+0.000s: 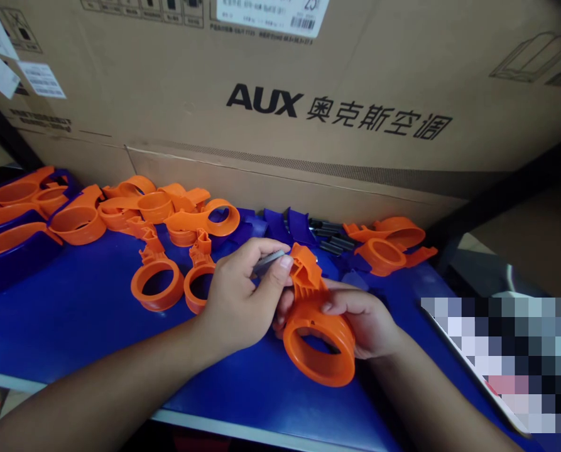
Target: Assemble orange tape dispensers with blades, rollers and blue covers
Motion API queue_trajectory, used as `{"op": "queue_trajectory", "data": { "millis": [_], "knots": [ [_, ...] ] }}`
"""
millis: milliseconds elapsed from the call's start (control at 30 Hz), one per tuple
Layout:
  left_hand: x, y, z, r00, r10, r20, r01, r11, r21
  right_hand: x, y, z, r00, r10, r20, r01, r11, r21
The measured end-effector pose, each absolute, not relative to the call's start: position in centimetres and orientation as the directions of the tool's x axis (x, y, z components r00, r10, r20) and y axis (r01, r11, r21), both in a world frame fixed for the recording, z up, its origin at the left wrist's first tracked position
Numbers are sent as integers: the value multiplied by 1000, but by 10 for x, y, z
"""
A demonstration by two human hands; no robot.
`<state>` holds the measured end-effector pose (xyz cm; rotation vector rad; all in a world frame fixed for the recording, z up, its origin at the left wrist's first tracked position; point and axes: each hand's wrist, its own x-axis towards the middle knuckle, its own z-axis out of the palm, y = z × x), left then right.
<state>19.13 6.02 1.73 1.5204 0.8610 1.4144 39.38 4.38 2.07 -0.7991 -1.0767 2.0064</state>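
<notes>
My right hand (360,317) grips an orange plastic tape dispenser frame (320,336), its round ring facing down toward me and its narrow head pointing up. Between the thumb and index finger of my left hand (242,301) is pinched a small flat grey piece (269,260), close beside the frame's head. The fingers of my left hand partly cover this piece, and whether it touches the frame I cannot tell. Just left of my left hand, two more orange frames (156,285) lie on the blue tabletop (101,351), one partly hidden behind the hand.
Several orange frames (77,216) and dark blue curved parts (19,263) are heaped at left. Behind my hands lie blue pieces (299,226) and black cylinders (334,242). More orange frames (386,251) sit back right. A large cardboard box (167,94) stands behind; a pixelated slab (511,364) is at right.
</notes>
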Motion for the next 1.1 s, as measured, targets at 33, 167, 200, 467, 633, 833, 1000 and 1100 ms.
{"op": "queue_trajectory", "data": {
  "millis": [33,167,200,467,633,833,1000,1100],
  "knots": [
    [191,59,18,125,911,393,-64,-388,920,393,44,20,-553,813,-182,-291,-393,-872],
    [191,55,22,248,896,369,-86,-359,930,387,41,18,-534,833,-145,-290,-341,-894],
    [191,54,22,268,891,367,-88,-357,930,386,39,18,-521,844,-127,-306,-323,-895],
    [194,50,23,342,892,294,-214,-231,949,367,30,22,-334,932,-144,-439,-289,-851],
    [192,52,26,311,882,354,-168,-316,934,370,37,22,-181,973,-143,-368,-202,-908],
    [189,57,30,311,916,252,-154,-213,965,374,39,25,-102,993,-62,-321,-92,-943],
    [187,53,35,344,911,226,-107,-201,974,373,37,22,-44,999,-15,-186,-23,-982],
    [187,51,37,357,902,241,-99,-220,970,375,35,19,-28,999,26,-126,22,-992]
  ]
}}
